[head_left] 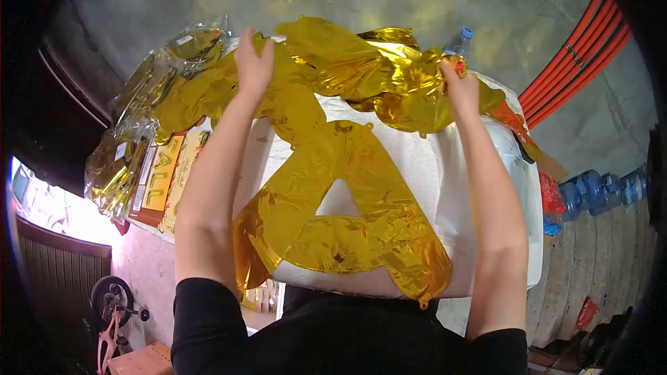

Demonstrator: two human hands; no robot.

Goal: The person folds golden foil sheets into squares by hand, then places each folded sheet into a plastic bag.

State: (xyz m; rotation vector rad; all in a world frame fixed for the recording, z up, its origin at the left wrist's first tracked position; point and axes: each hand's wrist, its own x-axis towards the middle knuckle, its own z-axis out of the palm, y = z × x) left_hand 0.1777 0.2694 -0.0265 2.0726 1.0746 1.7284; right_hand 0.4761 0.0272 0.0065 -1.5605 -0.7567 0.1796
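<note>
A flat gold foil balloon shaped like the letter A point(379, 167) lies nearest my body, uninflated. Beyond it, more crumpled gold foil balloons point(347, 69) spread across the white surface point(424, 167). My left hand point(254, 66) is over the far left foil, thumb and fingers apart, with gold showing between them. At the far right, my right hand point(461, 90) is closed on the edge of a shiny gold foil balloon point(417, 107); a small red patch shows by its fingertips.
Clear-wrapped gold packets point(114, 173) and a printed card package point(160, 180) lie at left. A capped plastic bottle point(458, 42) stands behind my right hand. Orange pipes point(577, 55), large blue water bottles point(590, 191) and a small bike point(111, 305) are around the table.
</note>
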